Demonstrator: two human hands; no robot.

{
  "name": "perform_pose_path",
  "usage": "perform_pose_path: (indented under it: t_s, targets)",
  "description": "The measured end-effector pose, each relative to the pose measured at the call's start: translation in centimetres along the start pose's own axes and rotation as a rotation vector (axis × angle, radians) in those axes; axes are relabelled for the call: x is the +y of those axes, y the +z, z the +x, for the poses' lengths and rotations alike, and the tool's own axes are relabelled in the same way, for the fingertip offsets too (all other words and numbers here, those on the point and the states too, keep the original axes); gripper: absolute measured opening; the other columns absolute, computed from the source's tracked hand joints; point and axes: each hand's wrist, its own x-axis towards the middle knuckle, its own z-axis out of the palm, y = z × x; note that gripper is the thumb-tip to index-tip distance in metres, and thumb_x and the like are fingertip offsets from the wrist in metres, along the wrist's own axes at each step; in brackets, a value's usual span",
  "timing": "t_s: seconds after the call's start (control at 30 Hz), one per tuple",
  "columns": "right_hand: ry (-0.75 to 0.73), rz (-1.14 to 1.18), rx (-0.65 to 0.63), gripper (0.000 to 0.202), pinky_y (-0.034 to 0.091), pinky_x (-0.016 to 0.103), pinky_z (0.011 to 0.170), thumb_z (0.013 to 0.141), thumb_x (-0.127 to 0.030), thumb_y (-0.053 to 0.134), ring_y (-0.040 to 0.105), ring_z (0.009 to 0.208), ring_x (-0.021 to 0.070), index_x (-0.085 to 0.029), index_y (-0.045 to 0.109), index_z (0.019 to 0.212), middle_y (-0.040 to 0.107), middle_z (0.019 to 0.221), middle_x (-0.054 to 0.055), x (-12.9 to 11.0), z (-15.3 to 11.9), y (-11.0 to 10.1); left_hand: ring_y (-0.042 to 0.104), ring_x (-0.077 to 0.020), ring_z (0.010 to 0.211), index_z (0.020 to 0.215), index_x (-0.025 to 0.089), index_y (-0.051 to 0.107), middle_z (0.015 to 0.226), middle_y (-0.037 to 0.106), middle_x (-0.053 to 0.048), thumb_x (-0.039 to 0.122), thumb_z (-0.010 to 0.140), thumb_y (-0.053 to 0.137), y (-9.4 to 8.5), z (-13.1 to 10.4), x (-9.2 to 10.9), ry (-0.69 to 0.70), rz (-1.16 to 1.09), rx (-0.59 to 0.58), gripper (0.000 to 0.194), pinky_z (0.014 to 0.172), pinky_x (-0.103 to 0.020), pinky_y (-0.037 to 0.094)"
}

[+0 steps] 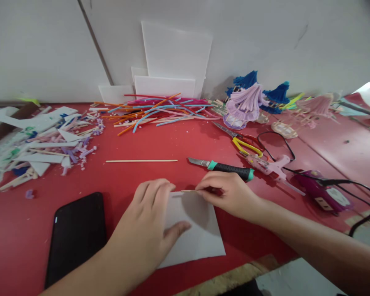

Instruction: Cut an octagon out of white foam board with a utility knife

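A white sheet [200, 230] of foam board or card lies on the red table in front of me. My left hand [149, 218] rests over its left side, fingers together and thumb spread out across the surface. Along the sheet's far edge runs a short thin wooden stick [188, 190]; my right hand [223, 191] pinches its right end between thumb and fingers. The left fingertips are near the stick's other end, and whether they touch it is hidden. Just beyond my right hand lies a utility knife [222, 167] with its blade out. Another wooden stick [142, 161] lies farther back.
A black phone [77, 236] lies left of my left hand. Foam scraps [55, 144] are heaped at far left, pipe cleaners [160, 109] along the wall. At right are scissors [248, 146], a glue gun [271, 166], a purple corded box [323, 191] and small umbrella-topped crafts [246, 102].
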Motion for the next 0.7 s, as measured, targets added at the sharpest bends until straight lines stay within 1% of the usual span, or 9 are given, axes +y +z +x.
perform_pose_path:
  t_s: [0.07,0.13,0.27,0.3,0.37,0.43,0.5,0.6,0.7]
  targets:
    - [-0.095,-0.058,-0.002,0.015,0.050,0.027,0.067,0.090,-0.017,0.056,0.063,0.072,0.0159,-0.016,0.071,0.089,0.069,0.079,0.006,0.3,-0.4,0.1,0.056,-0.0370,0.106,0.116,0.009,0.056,0.116,0.062,-0.018,0.048,0.076,0.073,0.3,-0.7,0.4,0.065,0.133,-0.054,0.059,0.087,-0.053,0.051]
    - [-0.147,-0.089,-0.016,0.018,0.050,0.026,0.068,0.092,-0.016,0.054,0.064,0.074,0.0156,-0.015,0.072,0.091,0.068,0.082,0.007,0.3,-0.7,0.3,0.057,-0.0380,0.105,0.117,0.008,0.057,0.116,0.063,-0.019,0.046,0.072,0.076,0.5,-1.0,0.8,0.089,0.228,-0.087,0.062,0.086,-0.054,0.051]
    - [-0.195,-0.151,-0.038,0.023,0.050,0.024,0.066,0.096,-0.020,0.049,0.062,0.072,0.0147,-0.016,0.071,0.088,0.066,0.080,0.006,-0.1,-0.8,0.9,0.060,-0.0399,0.098,0.117,0.004,0.060,0.112,0.065,-0.022,0.042,0.070,0.078,0.3,-1.5,1.5,0.120,0.371,-0.068,0.063,0.078,-0.055,0.054]
    - [-0.207,-0.170,-0.039,0.025,0.049,0.024,0.066,0.097,-0.020,0.048,0.061,0.072,0.0147,-0.016,0.070,0.087,0.065,0.080,0.006,-0.1,-0.8,1.0,0.060,-0.0404,0.098,0.118,0.003,0.060,0.113,0.065,-0.023,0.039,0.071,0.077,0.2,-1.6,1.7,0.129,0.405,-0.056,0.061,0.077,-0.055,0.055]
    - [-0.228,-0.208,-0.044,0.027,0.049,0.025,0.066,0.098,-0.020,0.046,0.061,0.073,0.0152,-0.015,0.070,0.086,0.065,0.080,0.007,-0.2,-0.8,1.1,0.060,-0.0395,0.102,0.120,0.004,0.061,0.116,0.064,-0.022,0.031,0.078,0.069,0.2,-2.0,2.2,0.168,0.455,-0.048,0.050,0.077,-0.052,0.056]
    - [-0.235,-0.237,-0.053,0.028,0.050,0.026,0.067,0.099,-0.020,0.044,0.060,0.074,0.0160,-0.015,0.069,0.087,0.065,0.081,0.007,-0.2,-0.9,1.2,0.061,-0.0342,0.102,0.120,0.007,0.062,0.116,0.066,-0.018,0.022,0.086,0.056,0.5,-2.5,2.8,0.237,0.478,-0.044,0.038,0.076,-0.044,0.056]
    - [-0.234,-0.254,-0.067,0.029,0.050,0.027,0.068,0.099,-0.020,0.043,0.059,0.074,0.0166,-0.015,0.069,0.088,0.065,0.081,0.007,-0.3,-0.9,1.1,0.064,-0.0290,0.098,0.116,0.009,0.064,0.112,0.069,-0.016,0.017,0.089,0.049,1.1,-2.8,3.4,0.295,0.488,-0.017,0.032,0.073,-0.036,0.057]
    - [-0.229,-0.266,-0.094,0.031,0.050,0.028,0.069,0.100,-0.020,0.041,0.059,0.074,0.0169,-0.014,0.069,0.089,0.066,0.082,0.008,-0.5,-0.9,1.0,0.067,-0.0279,0.094,0.110,0.008,0.067,0.110,0.071,-0.017,0.018,0.090,0.050,2.2,-3.1,4.0,0.341,0.494,0.074,0.028,0.067,-0.032,0.056]
    - [-0.212,-0.270,-0.114,0.032,0.049,0.028,0.067,0.101,-0.021,0.039,0.059,0.072,0.0165,-0.014,0.069,0.091,0.066,0.081,0.007,-0.7,-0.9,0.9,0.067,-0.0282,0.098,0.107,0.010,0.069,0.113,0.070,-0.017,0.019,0.090,0.052,3.1,-3.1,4.1,0.335,0.471,0.132,0.025,0.066,-0.031,0.055]
